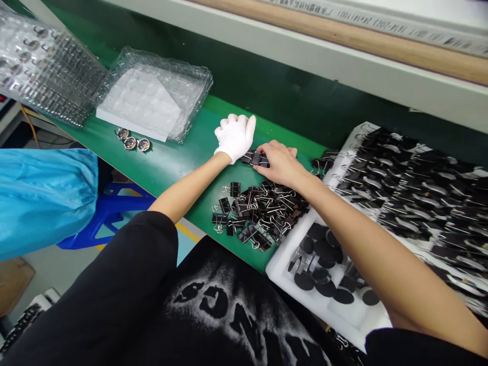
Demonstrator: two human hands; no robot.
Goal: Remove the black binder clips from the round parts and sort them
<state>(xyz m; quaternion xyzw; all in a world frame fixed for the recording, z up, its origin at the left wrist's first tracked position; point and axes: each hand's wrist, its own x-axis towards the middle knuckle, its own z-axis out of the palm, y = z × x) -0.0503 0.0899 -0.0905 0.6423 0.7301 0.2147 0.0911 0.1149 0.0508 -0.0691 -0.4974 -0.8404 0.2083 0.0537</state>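
Bare right hand (pixel 280 161) pinching black metal binder clips (pixel 254 158) above green worktop (pixel 171 165).
White-gloved left hand (pixel 235 138) alongside, grip hidden, cannot tell; loose black clip pile (pixel 263 206) near, probably for easy reach.

Light puts a pale sheen on the green table (pixel 165 170), while shadow darkens below the shelf (pixel 267 43).

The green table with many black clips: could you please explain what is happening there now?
Someone is handling a few black clips on the green table. The bare right hand is on them, while the white-gloved left hand is close by their other end; whether it grips anything is hidden. A loose pile of binder clips also lies on the table, beside a white tray holding black discs.
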